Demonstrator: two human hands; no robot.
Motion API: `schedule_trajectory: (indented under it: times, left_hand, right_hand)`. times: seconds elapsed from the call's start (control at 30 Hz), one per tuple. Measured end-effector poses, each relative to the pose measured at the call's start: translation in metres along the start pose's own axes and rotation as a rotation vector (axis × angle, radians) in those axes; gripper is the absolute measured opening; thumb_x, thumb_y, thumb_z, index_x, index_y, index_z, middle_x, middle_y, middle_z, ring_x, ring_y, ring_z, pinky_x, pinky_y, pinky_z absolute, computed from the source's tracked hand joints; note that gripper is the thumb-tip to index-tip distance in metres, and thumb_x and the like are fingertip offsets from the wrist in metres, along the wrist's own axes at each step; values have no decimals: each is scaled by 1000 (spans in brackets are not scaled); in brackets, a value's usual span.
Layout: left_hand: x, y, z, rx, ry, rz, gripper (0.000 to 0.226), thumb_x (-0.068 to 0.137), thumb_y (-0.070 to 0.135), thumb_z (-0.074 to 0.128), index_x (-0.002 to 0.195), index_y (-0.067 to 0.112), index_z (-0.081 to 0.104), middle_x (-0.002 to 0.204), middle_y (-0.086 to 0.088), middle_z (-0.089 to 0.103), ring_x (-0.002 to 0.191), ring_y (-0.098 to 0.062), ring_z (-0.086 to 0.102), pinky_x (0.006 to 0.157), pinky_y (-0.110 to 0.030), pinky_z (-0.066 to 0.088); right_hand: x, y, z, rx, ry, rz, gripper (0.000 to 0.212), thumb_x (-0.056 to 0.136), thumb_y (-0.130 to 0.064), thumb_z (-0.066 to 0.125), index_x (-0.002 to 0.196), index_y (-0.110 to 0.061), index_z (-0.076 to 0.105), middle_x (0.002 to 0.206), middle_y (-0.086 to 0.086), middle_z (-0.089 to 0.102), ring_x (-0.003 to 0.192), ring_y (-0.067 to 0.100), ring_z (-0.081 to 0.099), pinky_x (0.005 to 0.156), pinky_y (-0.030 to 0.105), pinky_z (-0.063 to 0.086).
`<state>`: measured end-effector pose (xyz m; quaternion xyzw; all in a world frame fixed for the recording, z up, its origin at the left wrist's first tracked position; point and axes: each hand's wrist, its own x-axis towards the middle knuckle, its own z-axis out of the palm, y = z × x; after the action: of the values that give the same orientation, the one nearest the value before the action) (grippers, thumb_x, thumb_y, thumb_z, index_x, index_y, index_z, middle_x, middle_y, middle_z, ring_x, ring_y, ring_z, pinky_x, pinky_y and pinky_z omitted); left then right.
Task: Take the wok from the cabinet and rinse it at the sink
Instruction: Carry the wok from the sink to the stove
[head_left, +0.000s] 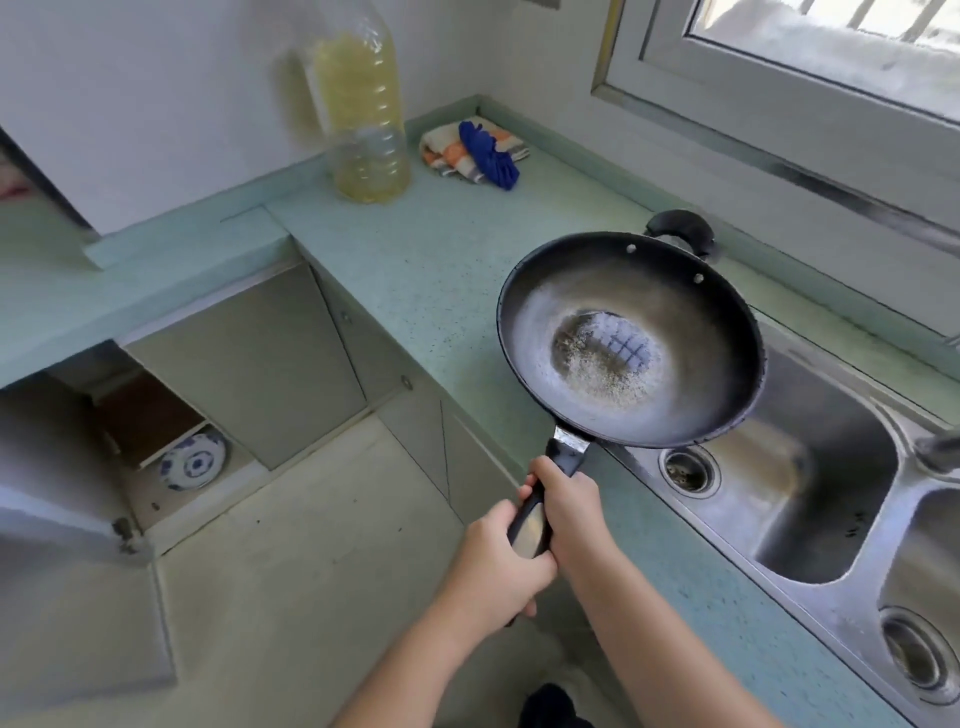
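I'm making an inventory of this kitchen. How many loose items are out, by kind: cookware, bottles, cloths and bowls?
wok: 1
plastic bottle: 1
cloths: 2, a striped cloth and a blue cloth
blue-and-white bowl: 1
total: 5

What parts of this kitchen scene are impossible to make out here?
Head view only:
- the tap: cut off by the right edge.
- the wok handle: mostly covered by left hand and right hand.
- the cabinet interior: mostly hidden under the countertop.
- the bottle: blurred, cap cut off by the top edge.
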<state>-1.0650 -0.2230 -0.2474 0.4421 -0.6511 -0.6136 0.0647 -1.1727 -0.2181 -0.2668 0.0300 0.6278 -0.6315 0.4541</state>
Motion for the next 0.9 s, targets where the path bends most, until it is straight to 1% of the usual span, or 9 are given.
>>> schedule_trajectory:
  times: [0.13, 0.23, 0.3, 0.43, 0.57, 0.67, 0.73, 0.8, 0.9]
  left_hand:
    - [-22, -16, -36, -51, 92, -7, 18, 73, 27, 64, 89, 28, 57, 44, 12, 60, 28, -9, 50, 32, -13, 33]
    - [-37, -29, -61, -75, 161, -10, 17, 73, 27, 63, 87, 31, 55, 41, 17, 59, 27, -8, 48, 31, -13, 31]
    - [-48, -39, -78, -106, 213, -14, 15, 74, 26, 63, 84, 32, 54, 39, 16, 58, 27, -7, 47, 30, -12, 29]
    - [-71, -64, -110, -167, 334, -40, 16, 74, 24, 64, 87, 21, 56, 36, 11, 55, 27, -10, 47, 30, -14, 29]
    - [-98, -90, -138, -244, 429, -95, 23, 73, 19, 64, 95, 16, 57, 36, 8, 52, 27, -13, 46, 30, -12, 27]
    - [-117, -108, -159, -286, 487, -117, 21, 74, 18, 64, 93, 16, 57, 37, 8, 52, 27, -14, 47, 30, -11, 26]
    - [-130, -119, -171, -312, 527, -134, 18, 73, 19, 63, 90, 18, 57, 42, 8, 53, 28, -15, 48, 31, -12, 27]
    - [-143, -129, -181, -344, 569, -155, 15, 72, 20, 61, 86, 20, 56, 48, 7, 54, 30, -16, 49, 32, -13, 28]
    - [-161, -141, -194, -377, 625, -174, 15, 69, 20, 59, 84, 22, 56, 48, 5, 54, 31, -17, 50, 33, -13, 28]
  right_hand:
    - [-14, 21, 40, -88, -96, 11, 38, 73, -4, 50, 37, -17, 51, 36, -3, 51, 36, 11, 50, 49, 25, 42]
    - [-27, 34, 72, -175, -165, 13, 40, 73, -5, 50, 35, -17, 52, 36, -3, 53, 37, 12, 49, 53, 28, 41]
    - [-37, 43, 94, -232, -218, 14, 42, 73, -5, 50, 33, -16, 53, 35, -3, 52, 38, 13, 48, 53, 28, 40]
    - [-62, 66, 134, -346, -306, 23, 32, 74, -4, 49, 43, -13, 50, 35, -1, 53, 36, 14, 46, 49, 25, 40]
    - [-88, 95, 172, -414, -383, 69, 28, 76, -1, 48, 49, -10, 48, 34, -1, 51, 32, 12, 45, 45, 21, 40]
    - [-108, 117, 198, -452, -430, 101, 27, 78, -1, 49, 52, -8, 48, 36, 0, 51, 31, 11, 45, 42, 20, 40]
    - [-122, 131, 213, -451, -461, 131, 27, 78, 1, 48, 53, -8, 47, 39, 2, 49, 29, 11, 45, 38, 16, 39]
    - [-135, 144, 226, -462, -500, 167, 26, 78, 1, 48, 54, -8, 46, 42, 4, 49, 30, 12, 44, 37, 14, 38]
    - [-150, 160, 242, -522, -557, 189, 25, 76, -1, 49, 52, -8, 47, 38, 2, 50, 31, 13, 44, 38, 15, 39]
